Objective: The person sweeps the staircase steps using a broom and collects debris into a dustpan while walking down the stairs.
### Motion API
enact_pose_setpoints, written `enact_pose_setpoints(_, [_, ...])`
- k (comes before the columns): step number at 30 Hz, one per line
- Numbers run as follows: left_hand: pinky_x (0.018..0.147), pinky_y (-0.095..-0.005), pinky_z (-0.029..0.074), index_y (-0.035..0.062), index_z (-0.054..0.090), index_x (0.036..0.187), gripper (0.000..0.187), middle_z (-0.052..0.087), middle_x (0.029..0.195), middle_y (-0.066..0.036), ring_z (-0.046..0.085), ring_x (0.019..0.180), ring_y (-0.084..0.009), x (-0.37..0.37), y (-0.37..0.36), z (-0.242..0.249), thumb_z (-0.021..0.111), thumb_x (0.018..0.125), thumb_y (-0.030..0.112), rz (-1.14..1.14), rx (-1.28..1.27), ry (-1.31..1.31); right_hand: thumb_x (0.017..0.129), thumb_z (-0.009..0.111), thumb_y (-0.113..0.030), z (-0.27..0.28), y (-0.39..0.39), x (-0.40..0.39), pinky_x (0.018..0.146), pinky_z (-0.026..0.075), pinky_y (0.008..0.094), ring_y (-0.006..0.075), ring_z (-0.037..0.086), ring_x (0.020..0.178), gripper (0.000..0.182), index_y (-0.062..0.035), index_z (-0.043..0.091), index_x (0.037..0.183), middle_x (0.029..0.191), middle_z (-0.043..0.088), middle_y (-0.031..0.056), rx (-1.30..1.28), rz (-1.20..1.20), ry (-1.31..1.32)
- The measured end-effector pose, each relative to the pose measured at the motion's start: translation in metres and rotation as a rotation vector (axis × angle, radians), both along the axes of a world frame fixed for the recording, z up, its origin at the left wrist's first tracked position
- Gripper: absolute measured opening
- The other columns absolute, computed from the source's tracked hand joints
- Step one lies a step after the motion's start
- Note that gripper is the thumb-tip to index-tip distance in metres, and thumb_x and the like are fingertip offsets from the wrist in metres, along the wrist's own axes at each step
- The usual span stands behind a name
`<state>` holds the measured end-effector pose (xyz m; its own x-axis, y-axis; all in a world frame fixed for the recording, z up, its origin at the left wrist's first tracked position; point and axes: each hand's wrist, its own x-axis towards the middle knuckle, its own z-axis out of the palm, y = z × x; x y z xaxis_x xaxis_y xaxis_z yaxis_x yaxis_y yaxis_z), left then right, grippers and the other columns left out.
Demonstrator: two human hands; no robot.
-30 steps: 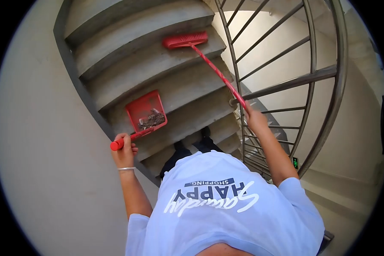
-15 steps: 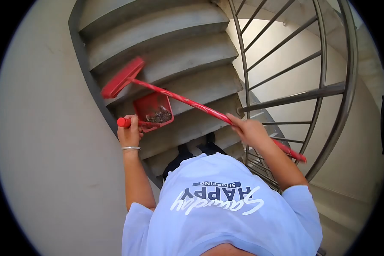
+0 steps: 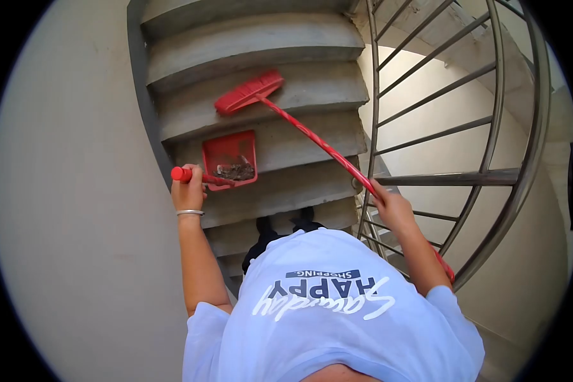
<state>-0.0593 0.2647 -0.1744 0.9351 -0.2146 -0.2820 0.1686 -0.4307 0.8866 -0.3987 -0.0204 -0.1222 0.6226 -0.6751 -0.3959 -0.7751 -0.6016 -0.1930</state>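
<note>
The left hand is closing its fingers around the dustpan handle, whose round end is poking out beyond the fist. The red dustpan is lying just beyond those fingers, toward the railing side, and is holding grey debris near its handle edge. The right hand, well apart on the railing side of the dustpan, is clamping its fingers on the red broom handle. That handle is slanting up past the dustpan to the broom head, which is hovering or resting, hard to tell which, farther up the stairs than the dustpan.
</note>
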Motion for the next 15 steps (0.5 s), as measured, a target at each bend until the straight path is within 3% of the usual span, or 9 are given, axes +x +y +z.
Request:
enact_pose_setpoints(5, [0.039,-0.0243,0.04,0.0066,0.06,0.082,0.02,0.053,0.061,-0.002,0.05,0.047,-0.0088,0.003,-0.001,-0.007,0.055,0.085,0.026,0.047,-0.014,0.028,0.086,0.058,-0.026,0.003,-0.015,-0.073,0.07,0.048,0.0455,0.0394,0.062,0.079,0.05,-0.03,0.046,0.134,0.09,0.064,0.0214,0.144,-0.199,-0.244])
enact_pose_setpoints(9, [0.037,-0.0229,0.036,0.0084,0.059,0.082,0.021,0.05,0.055,-0.002,0.045,0.041,-0.0085,0.003,-0.004,-0.004,0.054,0.086,0.028,0.051,0.003,0.033,0.088,0.055,-0.025,-0.016,-0.041,-0.062,0.069,0.048,0.0487,0.0407,0.061,0.078,0.048,-0.0282,0.045,0.134,0.084,0.064,0.0214,-0.027,-0.189,-0.207])
enact_pose_setpoints(12, [0.034,-0.0223,0.032,0.0096,0.058,0.08,0.023,0.048,0.051,-0.001,0.042,0.035,-0.0088,0.002,-0.005,-0.005,0.051,0.086,0.03,0.055,0.032,0.015,0.088,0.055,-0.022,-0.034,-0.055,-0.048,0.068,0.048,0.0472,0.0404,0.061,0.079,0.05,-0.024,0.043,0.136,0.086,0.064,0.0217,-0.026,-0.22,-0.083])
enact_pose_setpoints(15, [0.032,-0.0228,0.03,0.0106,0.057,0.079,0.021,0.048,0.052,-0.003,0.041,0.034,-0.0099,0.003,-0.005,-0.002,0.051,0.085,0.03,0.077,0.049,0.036,0.088,0.054,-0.024,-0.045,-0.037,-0.072,0.063,0.047,0.0492,0.0404,0.061,0.071,0.049,-0.0256,0.044,0.136,0.075,0.062,0.0212,-0.001,-0.139,-0.062])
